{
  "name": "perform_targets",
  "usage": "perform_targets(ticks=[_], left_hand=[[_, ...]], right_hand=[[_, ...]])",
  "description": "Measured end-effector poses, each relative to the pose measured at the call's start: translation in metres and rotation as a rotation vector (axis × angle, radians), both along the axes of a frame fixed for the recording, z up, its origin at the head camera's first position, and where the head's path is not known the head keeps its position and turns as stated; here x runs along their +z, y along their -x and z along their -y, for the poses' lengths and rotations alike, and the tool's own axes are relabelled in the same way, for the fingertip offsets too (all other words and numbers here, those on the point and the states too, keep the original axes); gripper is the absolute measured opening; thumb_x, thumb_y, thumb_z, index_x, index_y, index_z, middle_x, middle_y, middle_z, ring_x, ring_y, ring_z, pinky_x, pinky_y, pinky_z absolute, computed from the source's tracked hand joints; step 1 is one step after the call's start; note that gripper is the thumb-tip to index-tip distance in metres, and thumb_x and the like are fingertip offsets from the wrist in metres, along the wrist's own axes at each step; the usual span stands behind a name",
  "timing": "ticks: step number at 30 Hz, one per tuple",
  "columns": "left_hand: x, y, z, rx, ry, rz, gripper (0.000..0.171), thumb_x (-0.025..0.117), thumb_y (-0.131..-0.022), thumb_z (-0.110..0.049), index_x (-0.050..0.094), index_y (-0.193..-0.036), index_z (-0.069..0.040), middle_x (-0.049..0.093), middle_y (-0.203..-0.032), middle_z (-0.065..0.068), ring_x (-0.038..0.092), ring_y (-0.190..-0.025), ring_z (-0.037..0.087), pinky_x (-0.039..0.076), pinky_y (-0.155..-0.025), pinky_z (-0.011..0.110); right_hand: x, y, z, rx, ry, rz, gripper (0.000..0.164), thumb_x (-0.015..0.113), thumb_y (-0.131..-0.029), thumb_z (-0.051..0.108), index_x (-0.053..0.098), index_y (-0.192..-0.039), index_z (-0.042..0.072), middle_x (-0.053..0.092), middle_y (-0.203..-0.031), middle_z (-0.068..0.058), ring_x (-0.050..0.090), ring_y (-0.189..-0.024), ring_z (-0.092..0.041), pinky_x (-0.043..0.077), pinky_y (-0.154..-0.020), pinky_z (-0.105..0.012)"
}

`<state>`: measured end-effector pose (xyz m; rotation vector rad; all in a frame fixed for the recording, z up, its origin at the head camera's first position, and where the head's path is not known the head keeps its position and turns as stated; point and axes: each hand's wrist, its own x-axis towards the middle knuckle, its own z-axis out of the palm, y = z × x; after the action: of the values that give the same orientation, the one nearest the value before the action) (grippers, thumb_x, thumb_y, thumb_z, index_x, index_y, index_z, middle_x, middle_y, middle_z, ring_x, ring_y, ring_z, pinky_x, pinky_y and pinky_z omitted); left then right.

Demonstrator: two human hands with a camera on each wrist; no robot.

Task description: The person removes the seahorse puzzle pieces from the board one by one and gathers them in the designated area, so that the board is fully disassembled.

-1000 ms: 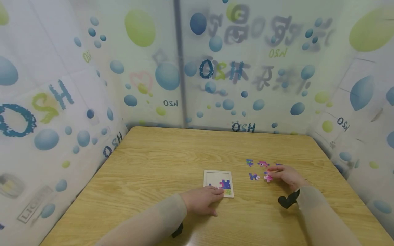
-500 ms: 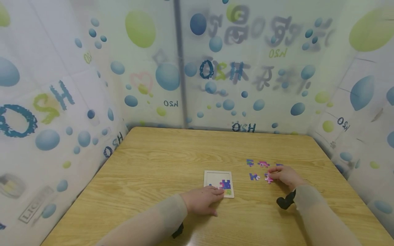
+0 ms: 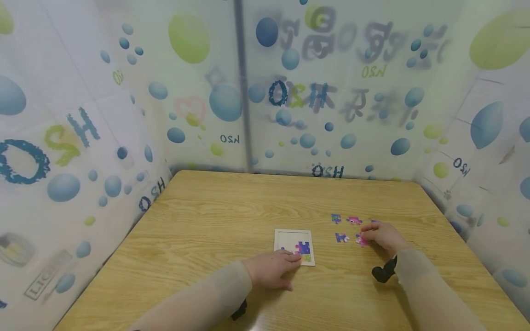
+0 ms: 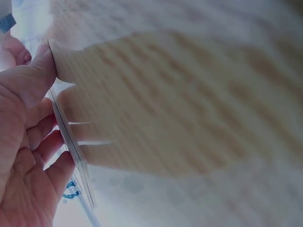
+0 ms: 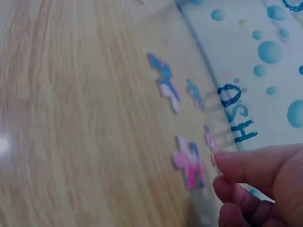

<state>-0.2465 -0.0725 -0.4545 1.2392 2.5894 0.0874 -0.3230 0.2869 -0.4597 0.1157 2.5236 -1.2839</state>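
My left hand (image 3: 273, 269) lies palm down across the lower left of a pale square puzzle tray (image 3: 283, 231), fingers over it and thumb out at the side. Inside the tray, a blue and pink puzzle piece (image 3: 304, 248) shows beyond the fingertips; the hand covers part of the contents. In the left wrist view the tray (image 4: 78, 161) appears edge-on beside the fingers. To the right, my right hand (image 3: 385, 236) bends its fingertips to a pink puzzle piece (image 3: 361, 241), which shows whole in the right wrist view; I cannot tell whether they pinch it.
Loose puzzle pieces lie around the right hand: a purple and white one (image 3: 341, 237), a blue-green one (image 3: 336, 219), a pink one with an eye (image 3: 354, 220), and a blue one (image 3: 375, 221) partly behind the hand. The wooden table (image 3: 223, 207) meets patterned curtains (image 3: 198, 151) on its far side.
The pink piece at my right fingertips has turned and shifted slightly towards me. The right hand has moved a little left; the left hand stays on the tray.
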Motion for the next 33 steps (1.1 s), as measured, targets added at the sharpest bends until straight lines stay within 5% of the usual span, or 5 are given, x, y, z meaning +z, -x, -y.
perform_targets(ticks=[6, 12, 19, 33], left_hand=[[0.0, 0.0, 0.0, 0.002, -0.001, 0.01, 0.067, 0.059, -0.092, -0.045, 0.039, -0.148, -0.012, 0.03, -0.155, -0.002, 0.028, -0.142, 0.018, 0.023, -0.115, 0.028], [0.0, -0.001, 0.0, -0.008, -0.005, 0.001, 0.067, 0.06, -0.092, -0.044, 0.039, -0.148, -0.012, 0.03, -0.155, -0.001, 0.029, -0.141, 0.019, 0.023, -0.115, 0.029], [-0.001, 0.0, 0.001, -0.001, -0.008, -0.002, 0.068, 0.059, -0.092, -0.047, 0.039, -0.148, -0.013, 0.03, -0.155, -0.002, 0.03, -0.141, 0.018, 0.025, -0.115, 0.029], [0.004, 0.0, 0.0, -0.015, -0.019, -0.012, 0.067, 0.061, -0.092, -0.044, 0.041, -0.146, -0.01, 0.033, -0.154, 0.002, 0.031, -0.14, 0.02, 0.025, -0.115, 0.031]], right_hand=[[0.012, -0.003, 0.02, 0.034, -0.023, -0.062, 0.036, 0.061, -0.094, 0.022, 0.06, -0.12, -0.002, 0.059, -0.115, -0.019, 0.057, -0.089, -0.029, 0.049, -0.079, -0.042], [0.017, 0.0, 0.054, 0.031, 0.057, -0.04, 0.031, 0.062, -0.094, 0.019, 0.061, -0.118, -0.001, 0.061, -0.109, -0.011, 0.046, -0.064, -0.018, 0.044, -0.053, -0.029], [0.014, 0.001, 0.096, 0.107, 0.014, -0.08, 0.026, 0.063, -0.093, 0.021, 0.066, -0.113, 0.004, 0.063, -0.11, -0.009, 0.054, -0.092, -0.023, 0.048, -0.079, -0.037], [-0.011, -0.004, 0.155, 0.211, 0.02, -0.095, 0.011, 0.073, -0.086, 0.015, 0.072, -0.096, 0.011, 0.065, -0.093, -0.001, 0.055, -0.089, -0.019, 0.046, -0.086, -0.038]])
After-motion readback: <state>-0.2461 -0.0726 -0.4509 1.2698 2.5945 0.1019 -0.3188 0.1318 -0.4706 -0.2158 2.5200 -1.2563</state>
